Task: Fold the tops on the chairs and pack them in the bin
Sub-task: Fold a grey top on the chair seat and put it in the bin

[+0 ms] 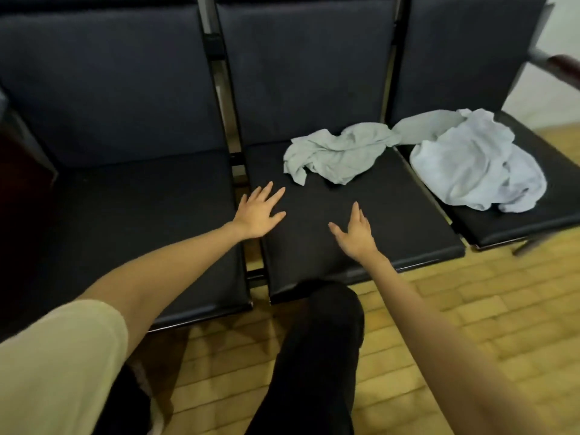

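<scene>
We hold both hands open above the middle black padded chair seat: the left hand has its fingers spread near the seat's left edge, and the right hand has straight fingers pointing away from us. Neither hand grips anything.

The crumpled pale grey-green cotton top lies at the back of the same seat, beyond both hands and offset to the right. Its long axis runs left to right; its right end twists across the gap toward the neighbouring seat. We judge the right hand nearer to it. One loose corner hangs forward at its left end, toward the left hand.

The crumpled pale lavender top lies bunched on the right-hand chair seat, well to the right of both hands, touching the end of the first top. We cannot tell which way either garment's neck points.

The bin is not in view.
</scene>
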